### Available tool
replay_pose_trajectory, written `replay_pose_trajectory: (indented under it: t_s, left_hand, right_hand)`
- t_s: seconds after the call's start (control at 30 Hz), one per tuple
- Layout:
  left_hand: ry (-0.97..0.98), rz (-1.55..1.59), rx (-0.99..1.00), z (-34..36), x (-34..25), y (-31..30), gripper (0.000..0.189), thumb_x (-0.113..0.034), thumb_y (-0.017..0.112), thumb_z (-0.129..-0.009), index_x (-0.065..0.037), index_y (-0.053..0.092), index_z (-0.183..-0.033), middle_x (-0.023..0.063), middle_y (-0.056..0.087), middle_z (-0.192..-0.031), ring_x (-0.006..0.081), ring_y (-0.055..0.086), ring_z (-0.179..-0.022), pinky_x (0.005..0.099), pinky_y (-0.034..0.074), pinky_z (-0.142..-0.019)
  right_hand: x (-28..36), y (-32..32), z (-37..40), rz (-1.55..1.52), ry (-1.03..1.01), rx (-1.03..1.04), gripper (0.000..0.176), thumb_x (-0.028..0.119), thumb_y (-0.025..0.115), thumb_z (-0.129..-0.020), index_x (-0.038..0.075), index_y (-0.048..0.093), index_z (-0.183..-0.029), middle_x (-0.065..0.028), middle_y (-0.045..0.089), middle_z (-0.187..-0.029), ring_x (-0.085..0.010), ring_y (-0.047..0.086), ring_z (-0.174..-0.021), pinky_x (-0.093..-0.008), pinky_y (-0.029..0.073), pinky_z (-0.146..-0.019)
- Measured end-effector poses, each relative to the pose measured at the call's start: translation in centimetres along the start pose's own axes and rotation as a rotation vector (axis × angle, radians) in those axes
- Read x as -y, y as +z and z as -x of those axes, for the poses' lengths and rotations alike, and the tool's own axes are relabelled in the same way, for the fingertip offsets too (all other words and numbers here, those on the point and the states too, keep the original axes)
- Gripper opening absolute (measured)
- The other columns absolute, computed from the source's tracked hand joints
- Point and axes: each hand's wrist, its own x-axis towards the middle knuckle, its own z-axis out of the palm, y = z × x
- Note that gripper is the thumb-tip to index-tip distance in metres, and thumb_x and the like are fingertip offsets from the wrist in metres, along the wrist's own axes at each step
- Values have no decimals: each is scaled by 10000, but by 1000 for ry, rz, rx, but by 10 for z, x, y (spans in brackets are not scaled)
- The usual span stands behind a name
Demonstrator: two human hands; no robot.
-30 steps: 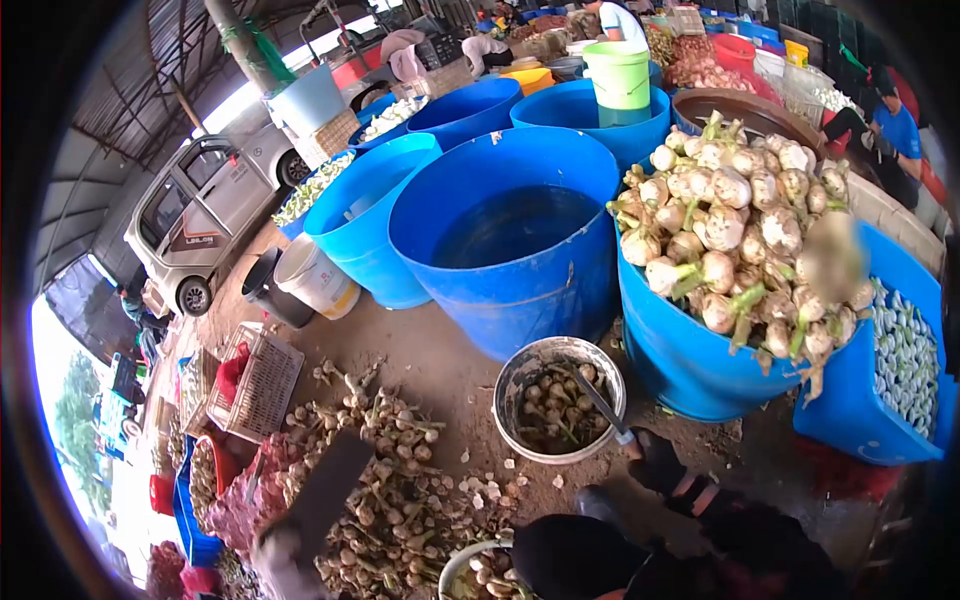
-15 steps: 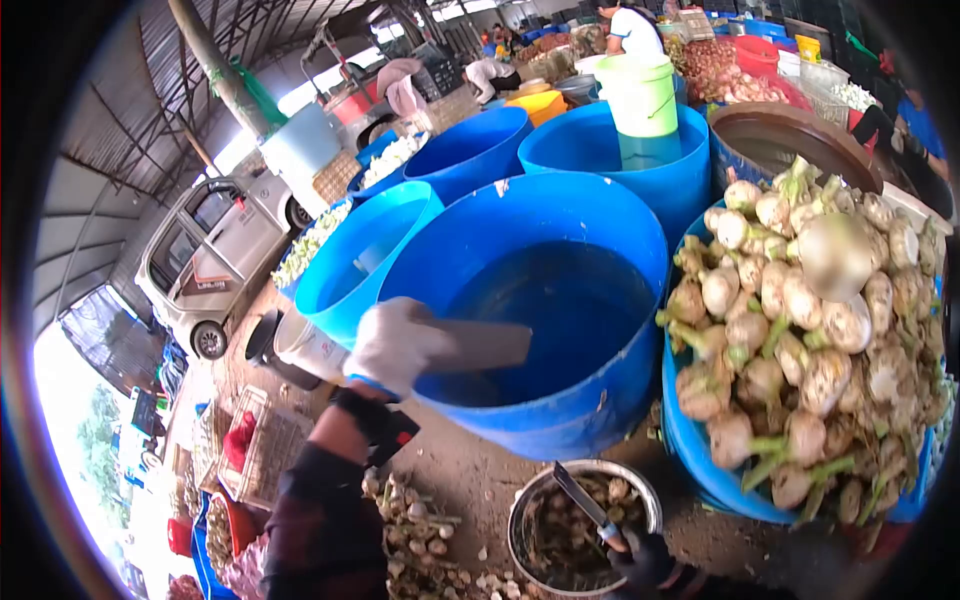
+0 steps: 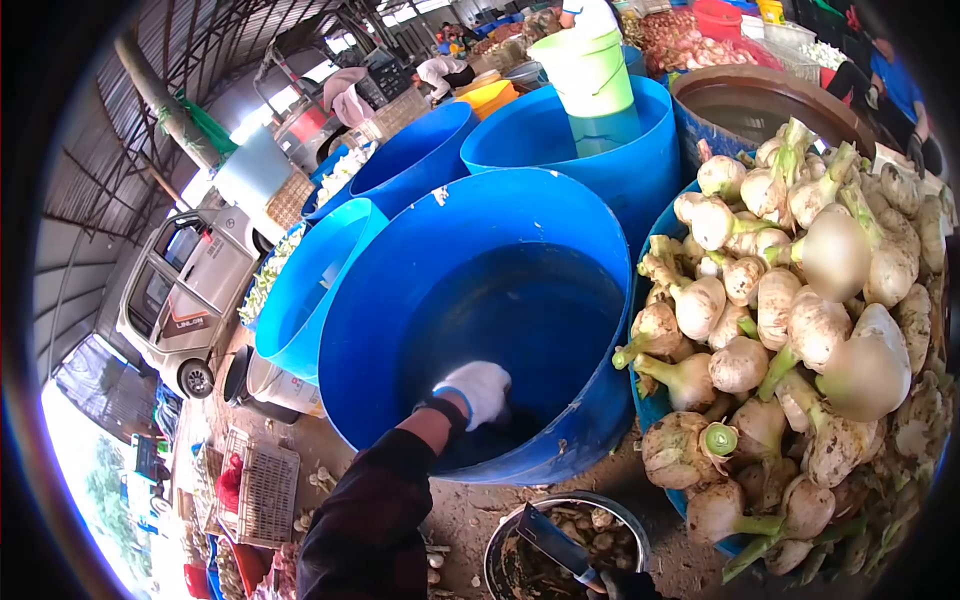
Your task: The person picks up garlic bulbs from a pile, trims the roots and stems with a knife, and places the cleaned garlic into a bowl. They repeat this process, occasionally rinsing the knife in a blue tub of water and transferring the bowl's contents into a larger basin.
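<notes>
My left hand (image 3: pixel 475 392), in a white glove, reaches down inside the large blue tub (image 3: pixel 345 300) at the level of the dark water (image 3: pixel 500 310). Its fingers point away from me and are hidden, so I cannot tell what they hold. At the bottom edge, my right hand (image 3: pixel 628 586) in a dark glove is closed round the handle of a knife (image 3: pixel 556 543). The broad blade lies over a metal basin (image 3: pixel 492 562) that holds brownish bulbs and trimmings. To the right stands a blue container heaped with soil-marked, garlic-like bulbs (image 3: pixel 740 365) with green stems.
Several more blue tubs (image 3: pixel 425 150) stand behind, one with a pale green bucket (image 3: pixel 585 75). A brown vat (image 3: pixel 770 105) is at the back right. Wicker-like crates (image 3: pixel 265 490) and a small vehicle (image 3: pixel 185 290) are at left. People work farther back.
My left hand has moved down and right into the tub; the grey flat piece at it earlier is out of sight. The knife stays over the basin. The view has shifted.
</notes>
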Motion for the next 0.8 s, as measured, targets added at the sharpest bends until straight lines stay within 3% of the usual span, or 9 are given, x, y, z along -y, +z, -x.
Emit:
replay_pose_trajectory:
  t_s: [0.13, 0.33, 0.4, 0.43, 0.57, 0.63, 0.67, 0.73, 0.8]
  left_hand:
    - [-23, 76, -70, 37, 19, -36, 327, -255, 688, -650, -66, 698, -917, 147, 672, -841, 273, 657, -755, 344, 532, -666]
    - [-61, 799, -911, 172, 44, -41, 287, -137, 649, -724, 97, 623, -886, 137, 649, -761, 205, 640, -643, 304, 536, -566]
    - [-182, 1413, -1009, 222, 29, -41, 196, -70, 604, -728, 91, 635, -836, 146, 642, -744, 214, 646, -642, 294, 534, -562]
    - [-28, 1061, -1219, 226, 64, -4, 262, -63, 523, -713, 118, 577, -894, 172, 620, -782, 244, 622, -584, 330, 539, -498]
    - [-320, 1643, -1459, 316, 27, 33, 339, -128, 523, -664, 102, 590, -904, 151, 606, -852, 208, 607, -662, 313, 531, -544]
    - [-440, 1300, -1645, 346, 13, 75, 186, -111, 529, -639, 37, 594, -731, 114, 608, -768, 228, 608, -699, 302, 487, -655]
    - [-457, 322, -1510, 365, 11, 97, 122, -82, 534, -622, 7, 583, -692, 128, 612, -730, 263, 604, -671, 318, 477, -621]
    - [-469, 295, -1578, 374, -5, 137, 40, -13, 509, -630, 1, 521, -666, 114, 532, -624, 273, 534, -590, 348, 426, -567]
    - [-664, 1747, -1655, 375, -48, 145, 116, -60, 550, -612, 8, 555, -706, 22, 534, -629, 161, 532, -606, 314, 449, -579]
  right_hand:
    - [1, 0, -2, 26, -34, -61, 410, 200, 653, -786, 11, 527, -1128, -147, 601, -791, -344, 580, -610, -431, 456, -492]
    - [14, -17, -13, -179, -87, -113, 450, 220, 656, -796, 23, 507, -1172, -172, 620, -849, -376, 604, -683, -442, 482, -549]
    - [25, -24, -17, -111, -139, -104, 530, 272, 657, -813, 65, 452, -1256, -195, 612, -967, -388, 612, -770, -437, 502, -610]
    - [41, -33, -33, -224, -182, -144, 447, 187, 640, -805, 51, 491, -1205, -171, 619, -922, -355, 620, -767, -412, 492, -631]
    - [101, -64, -105, -235, -270, -300, 344, 160, 618, -801, 64, 528, -1119, -199, 588, -937, -401, 573, -858, -435, 475, -689]
    - [127, -68, -140, -109, -264, -414, 322, 145, 608, -802, 73, 530, -1106, -197, 584, -928, -408, 564, -867, -445, 468, -688]
    - [143, -74, -164, -21, -258, -459, 296, 142, 607, -798, 80, 534, -1078, -190, 584, -922, -410, 564, -864, -452, 466, -686]
    - [167, -83, -217, 27, -231, -369, 225, 118, 603, -781, 92, 532, -993, -188, 590, -910, -411, 567, -846, -468, 464, -696]
    - [178, -83, -266, 67, -168, -228, 178, 79, 576, -773, 106, 516, -938, -199, 607, -903, -402, 585, -855, -478, 468, -710]
